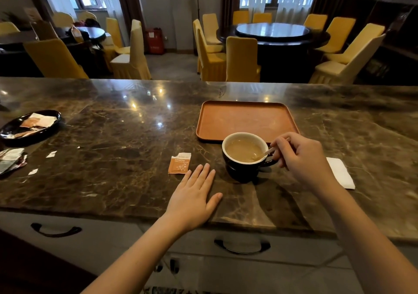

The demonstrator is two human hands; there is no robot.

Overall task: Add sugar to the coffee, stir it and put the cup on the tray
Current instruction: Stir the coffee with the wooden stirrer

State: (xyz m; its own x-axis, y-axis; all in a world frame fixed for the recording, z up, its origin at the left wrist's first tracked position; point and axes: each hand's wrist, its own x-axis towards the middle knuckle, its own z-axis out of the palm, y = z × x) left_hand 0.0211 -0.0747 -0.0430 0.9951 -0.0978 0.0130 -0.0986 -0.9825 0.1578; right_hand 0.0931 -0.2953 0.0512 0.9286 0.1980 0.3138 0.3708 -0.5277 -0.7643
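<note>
A dark cup (242, 169) with a white inside holds milky coffee and stands on the marble counter, just in front of the orange tray (246, 117). My right hand (303, 158) is beside the cup's handle, shut on a thin stir stick (268, 152) whose tip dips into the coffee. My left hand (194, 198) lies flat on the counter with fingers apart, left of the cup. An opened orange sugar packet (179, 163) lies just beyond my left fingertips.
A white napkin (340, 172) lies right of my right hand. A black dish (53, 118) with packets sits at the far left, with torn wrappers (11, 160) and paper scraps near it. Drawers with handles run below the counter edge.
</note>
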